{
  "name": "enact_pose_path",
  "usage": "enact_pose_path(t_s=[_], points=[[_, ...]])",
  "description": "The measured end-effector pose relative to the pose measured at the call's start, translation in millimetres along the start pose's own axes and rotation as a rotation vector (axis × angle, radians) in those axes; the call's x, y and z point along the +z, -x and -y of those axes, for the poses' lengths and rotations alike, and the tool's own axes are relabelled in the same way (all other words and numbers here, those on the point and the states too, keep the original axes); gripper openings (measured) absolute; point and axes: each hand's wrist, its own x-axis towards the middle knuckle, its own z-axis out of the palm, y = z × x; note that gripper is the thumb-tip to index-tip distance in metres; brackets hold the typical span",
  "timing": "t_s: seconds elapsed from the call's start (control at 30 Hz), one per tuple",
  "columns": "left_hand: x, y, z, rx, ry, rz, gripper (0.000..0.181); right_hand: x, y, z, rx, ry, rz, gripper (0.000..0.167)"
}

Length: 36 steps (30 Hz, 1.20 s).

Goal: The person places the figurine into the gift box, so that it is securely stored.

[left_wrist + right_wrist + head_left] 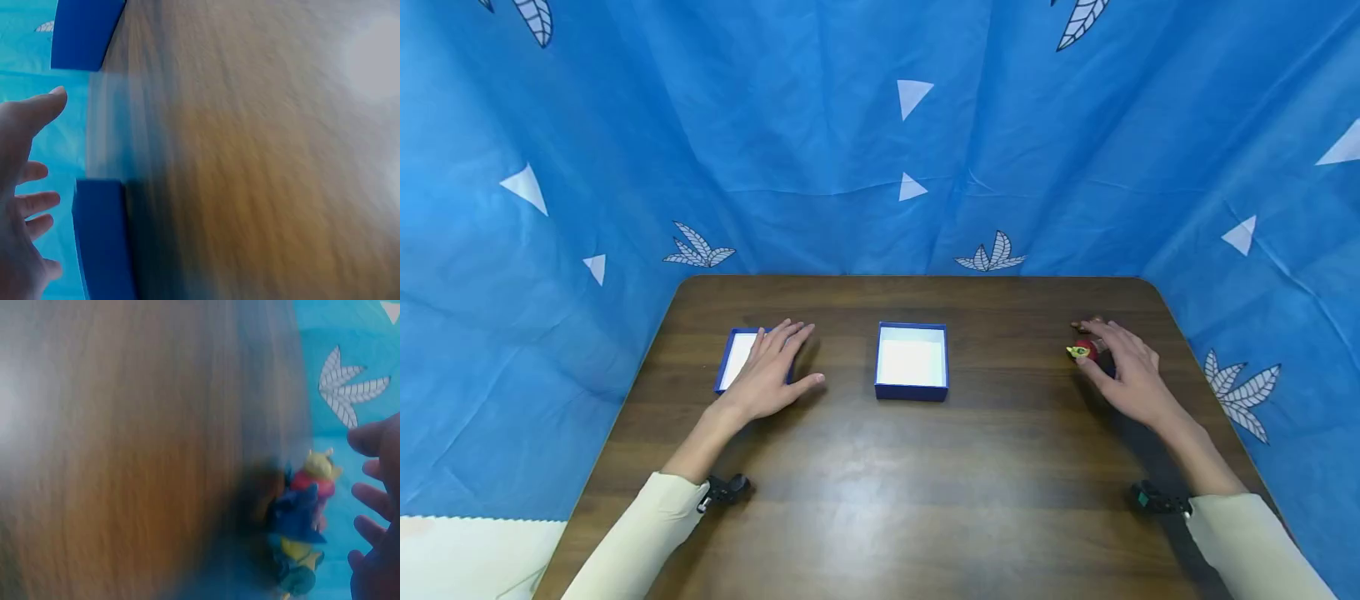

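Observation:
My left hand (pixel 767 379) is held over the blue-rimmed white box (pixel 725 367) on the left, hiding part of it. Its fingers are extended, thumb apart, and it grips nothing. On the right side of the table, my right hand (pixel 1127 375) is over a small group of toy figures, with nothing visibly held. In the right wrist view, one figure (pixel 317 472) has a yellow head and a red body. Beside it stand a dark blue pointed piece (pixel 297 515) and a yellow-and-green figure (pixel 300 578), all blurred. My right hand partly covers the group in the head view.
A second blue box (pixel 912 393) with a white inside stands open at the middle of the brown wooden table (pixel 865 467). Blue patterned cloth (pixel 820 167) hangs behind the table and along both sides. A dark camera strap sits at each wrist.

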Motion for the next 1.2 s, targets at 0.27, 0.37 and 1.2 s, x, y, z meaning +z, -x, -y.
enact_pose_path(t_s=[0.27,0.37,1.2], points=[[6.3,-14.1,-27.0,0.078,0.094,0.041,0.099,-8,-3.5,-16,0.014,-0.014,0.015,0.046],[9.5,-17.0,-37.5,0.092,0.165,0.094,0.107,-8,-4.9,-19,0.051,-0.012,0.050,0.047],[38.5,-64.0,-55.5,0.160,0.603,0.255,0.130,-2,-19.8,-32,0.156,-0.053,0.106,0.052]])
